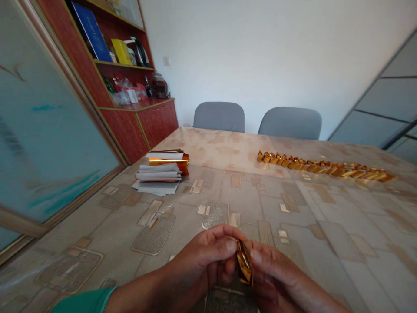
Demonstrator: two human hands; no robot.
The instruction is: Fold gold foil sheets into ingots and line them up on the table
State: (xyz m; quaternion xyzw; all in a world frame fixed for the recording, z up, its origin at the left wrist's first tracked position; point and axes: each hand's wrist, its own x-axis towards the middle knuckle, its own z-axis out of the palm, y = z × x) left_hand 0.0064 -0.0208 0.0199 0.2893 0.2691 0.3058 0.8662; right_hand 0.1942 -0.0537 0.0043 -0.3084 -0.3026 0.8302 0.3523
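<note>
Near the table's front edge, a small folded piece of gold foil paper (244,263) stands upright between my two hands. My left hand (211,254) pinches its left side near the top, thumb and fingers closed. From the other side my right hand (276,269) grips it, the thumb pressed on its upper right edge; the lower fingers are partly hidden. On the far right of the table lies a long row of folded gold foil pieces (319,167). Stacked at the far left are folded sheets of gold-and-white paper (159,174), some showing a shiny gold side.
A patterned cloth covers the table (241,195). Behind it stand two grey chairs, a left chair (219,116) and a right chair (289,123). A red-brown cabinet (137,126) with shelves is at the back left, beside a frosted glass panel (55,108).
</note>
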